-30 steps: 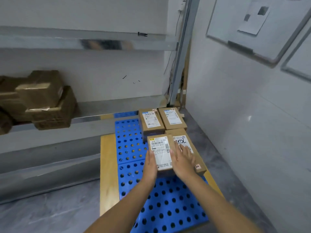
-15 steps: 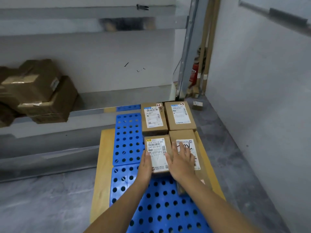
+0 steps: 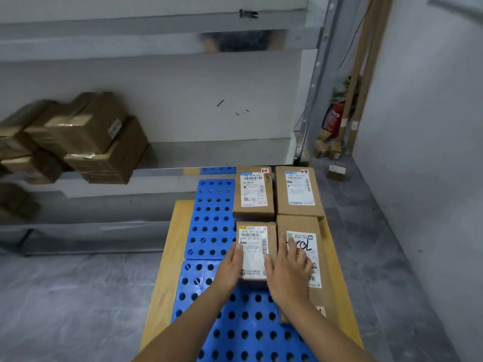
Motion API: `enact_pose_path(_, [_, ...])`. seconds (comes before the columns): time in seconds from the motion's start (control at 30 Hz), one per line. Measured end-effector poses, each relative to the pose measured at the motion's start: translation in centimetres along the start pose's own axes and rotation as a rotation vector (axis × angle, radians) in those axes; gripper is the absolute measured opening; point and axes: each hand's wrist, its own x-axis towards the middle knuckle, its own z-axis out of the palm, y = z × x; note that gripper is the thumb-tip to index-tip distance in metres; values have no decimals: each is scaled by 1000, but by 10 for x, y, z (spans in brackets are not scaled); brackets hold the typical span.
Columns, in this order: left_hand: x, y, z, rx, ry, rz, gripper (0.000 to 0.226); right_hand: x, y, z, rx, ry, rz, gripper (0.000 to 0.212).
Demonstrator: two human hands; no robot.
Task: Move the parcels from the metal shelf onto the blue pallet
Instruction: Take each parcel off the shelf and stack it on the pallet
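Parcel [image 3: 254, 253] with a white label lies on the blue pallet [image 3: 211, 223], front left of four. Left hand [image 3: 230, 267] presses its left side, right hand [image 3: 287, 273] its right edge, with fingers [image 3: 292, 250] straight and spread over the neighbour parcel [image 3: 300, 223]. More parcels [image 3: 86, 131] sit on the metal shelf [image 3: 209, 155].

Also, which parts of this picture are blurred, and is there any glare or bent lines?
Head view: the shelf parcels at left are blurred, while the labels on the pallet parcels are sharp; head view: the front edge of the shelf mirrors the blue pallet; head view: the wide lens makes the post lean; light is even, shadows soft.
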Motion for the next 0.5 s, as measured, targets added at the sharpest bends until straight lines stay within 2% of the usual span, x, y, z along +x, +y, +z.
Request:
enact_pose_path(0.13, [-6, 6, 2, -9, 163, -34, 56, -3, -1, -10, 123, 58, 16, 53])
enact_pose_path(0.27, [-17, 16, -16, 40, 233, 43, 55, 0, -11, -24, 194, 123, -144, 33])
enact_pose_path(0.4, [-34, 27, -63, 112, 306, 119, 49, 14, -59, -41, 252, 60, -322, 37])
enact_pose_path(0.5, [-56, 32, -112, 185, 381, 177, 45, 12, -117, -53, 336, -67, -448, 41])
